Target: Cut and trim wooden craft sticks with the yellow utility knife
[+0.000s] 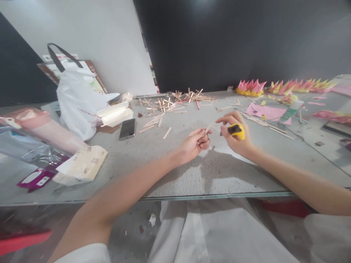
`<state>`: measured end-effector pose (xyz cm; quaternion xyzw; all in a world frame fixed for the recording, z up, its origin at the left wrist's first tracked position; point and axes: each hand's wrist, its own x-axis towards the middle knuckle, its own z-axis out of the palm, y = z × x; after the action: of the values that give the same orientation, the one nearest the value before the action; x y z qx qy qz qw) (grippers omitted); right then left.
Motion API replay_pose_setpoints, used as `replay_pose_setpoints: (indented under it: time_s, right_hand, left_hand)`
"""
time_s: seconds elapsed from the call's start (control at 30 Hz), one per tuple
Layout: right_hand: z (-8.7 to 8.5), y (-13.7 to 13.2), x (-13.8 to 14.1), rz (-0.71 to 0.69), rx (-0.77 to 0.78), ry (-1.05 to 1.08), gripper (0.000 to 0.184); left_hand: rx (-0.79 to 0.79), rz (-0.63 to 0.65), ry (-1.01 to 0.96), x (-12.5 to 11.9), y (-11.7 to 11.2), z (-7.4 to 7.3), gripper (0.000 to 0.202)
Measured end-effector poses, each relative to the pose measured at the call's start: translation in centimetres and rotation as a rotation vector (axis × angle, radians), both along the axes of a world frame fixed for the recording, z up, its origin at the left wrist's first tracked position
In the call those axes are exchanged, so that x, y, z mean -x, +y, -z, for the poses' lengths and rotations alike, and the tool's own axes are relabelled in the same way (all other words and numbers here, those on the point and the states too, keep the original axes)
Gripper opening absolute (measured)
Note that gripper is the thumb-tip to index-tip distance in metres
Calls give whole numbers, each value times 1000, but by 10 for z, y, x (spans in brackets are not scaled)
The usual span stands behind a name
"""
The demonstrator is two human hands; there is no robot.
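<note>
My left hand is closed around a pale wooden craft stick, whose tip sticks out between thumb and fingers toward the right. Just to its right, my right hand holds a yellow and black utility knife in the palm, with thumb and index finger stretched toward the left hand. The blade end is small and blurred. A small gap separates the two hands above the grey table. Beyond them lies a loose pile of wooden sticks.
At left are a phone, a white plastic bag, a tissue pack and a pink bottle. Pink and yellow paper flowers, pink paper and more long sticks lie at right. A dark panel stands behind.
</note>
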<state>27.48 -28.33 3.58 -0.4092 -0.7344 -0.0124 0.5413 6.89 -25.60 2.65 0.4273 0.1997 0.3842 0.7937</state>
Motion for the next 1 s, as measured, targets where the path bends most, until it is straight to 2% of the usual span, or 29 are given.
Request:
replay_pose_setpoints:
  time_s: [0.07, 0.2, 0.27, 0.37, 0.47, 0.67, 1.0]
  right_hand:
    - [-3, -5, -5, 74, -10, -5, 31]
    - [-9, -17, -10, 121, 94, 11, 36]
    - [-9, -21, -8, 86, 121, 60, 32]
    - [-5, -25, 1, -43, 160, 106, 24]
    - [4, -28, 10, -124, 218, 107, 24]
    - [14, -29, 18, -128, 265, 89, 25]
    - [12, -29, 18, -143, 250, 3, 21]
  left_hand:
    - [14, -41, -32, 0, 1, -2, 24]
    - [40, -90, -64, 1, 1, -7, 26]
    - [44, -109, -78, 2, 0, -10, 24]
    - [32, -129, -98, 2, 0, -11, 24]
    - [2, -154, -97, 2, 0, -10, 23]
    - [-70, -181, -91, 1, 1, -6, 21]
    - [-101, -193, -56, 1, -2, -5, 23]
